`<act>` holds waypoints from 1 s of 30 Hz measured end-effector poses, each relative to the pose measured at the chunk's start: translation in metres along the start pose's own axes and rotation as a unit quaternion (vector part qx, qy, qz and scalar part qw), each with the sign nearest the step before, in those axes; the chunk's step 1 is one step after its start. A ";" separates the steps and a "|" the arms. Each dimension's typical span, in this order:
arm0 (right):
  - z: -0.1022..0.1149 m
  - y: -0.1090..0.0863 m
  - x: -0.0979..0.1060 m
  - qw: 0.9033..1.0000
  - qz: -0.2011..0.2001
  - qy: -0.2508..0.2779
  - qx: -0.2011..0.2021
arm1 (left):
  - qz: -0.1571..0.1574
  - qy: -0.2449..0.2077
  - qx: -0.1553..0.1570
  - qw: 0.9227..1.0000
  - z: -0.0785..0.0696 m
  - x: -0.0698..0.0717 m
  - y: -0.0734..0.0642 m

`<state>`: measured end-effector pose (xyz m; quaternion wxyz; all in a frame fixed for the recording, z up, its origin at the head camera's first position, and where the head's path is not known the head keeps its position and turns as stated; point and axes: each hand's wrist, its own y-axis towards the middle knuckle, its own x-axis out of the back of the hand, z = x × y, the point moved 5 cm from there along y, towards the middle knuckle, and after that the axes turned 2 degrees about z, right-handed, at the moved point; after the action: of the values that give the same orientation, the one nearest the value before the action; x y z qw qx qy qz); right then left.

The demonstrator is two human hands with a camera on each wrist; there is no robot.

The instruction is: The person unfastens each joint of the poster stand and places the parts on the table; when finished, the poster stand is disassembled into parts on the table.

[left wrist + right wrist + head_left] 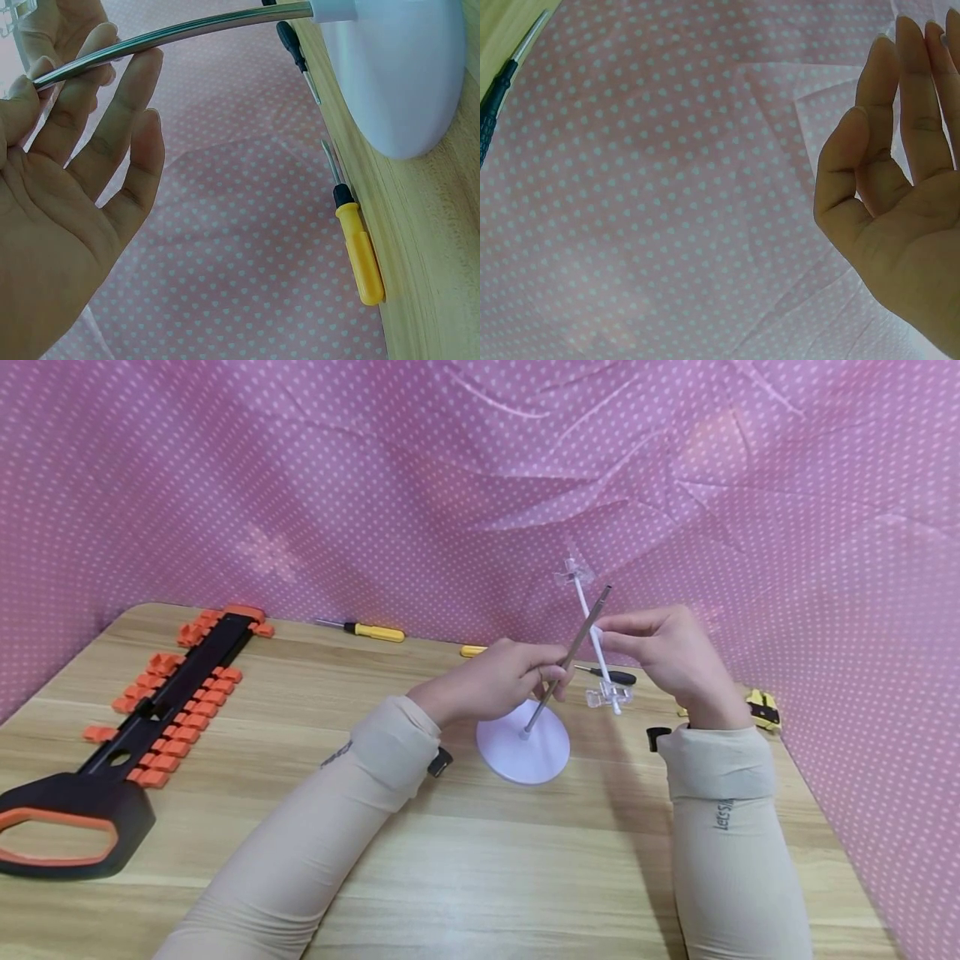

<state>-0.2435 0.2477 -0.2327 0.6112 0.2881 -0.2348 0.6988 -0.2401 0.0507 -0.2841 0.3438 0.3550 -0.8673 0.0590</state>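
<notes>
My left hand pinches a thin metal pole between thumb and fingers. The pole rises from a round white base on the table and leans to the right in the head view. My right hand pinches the middle of a white rod just beyond the pole's upper part. One clear plastic clip is at the rod's far end, another clear clip near its lower end. In the right wrist view, the fingertips lie at the frame edge and the rod is out of sight.
On the left lies a black rack with several orange clips. Near the back edge are a yellow-handled screwdriver, another yellow handle and a dark-handled screwdriver. A yellow-and-black object sits at the right edge; a pink dotted cloth hangs behind.
</notes>
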 end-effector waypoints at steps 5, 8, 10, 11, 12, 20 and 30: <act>-0.002 0.002 -0.001 1.000 0.007 -0.004 0.002 | 0.002 -0.003 0.003 1.000 0.000 0.000 0.000; -0.003 0.002 -0.002 1.000 0.013 -0.002 -0.002 | 0.003 -0.002 0.005 1.000 0.000 0.000 0.000; -0.004 0.003 -0.002 1.000 0.020 -0.001 -0.005 | 0.004 -0.001 0.006 1.000 0.000 0.000 0.001; -0.005 0.003 -0.003 1.000 0.022 0.001 -0.008 | 0.004 0.000 0.006 1.000 0.000 0.000 0.000; -0.006 0.003 -0.003 1.000 0.024 0.003 -0.011 | 0.004 0.001 0.007 1.000 0.000 0.000 0.000; -0.010 0.008 -0.007 0.999 0.038 -0.007 -0.017 | 0.004 0.001 0.008 1.000 0.001 0.000 0.001; -0.016 0.011 -0.013 0.997 0.061 -0.027 -0.041 | 0.007 0.001 0.014 1.000 0.001 0.000 0.001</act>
<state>-0.2547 0.2481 -0.2530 0.5724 0.2668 -0.2961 0.7165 -0.2413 0.0506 -0.2846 0.3394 0.3538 -0.8684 0.0737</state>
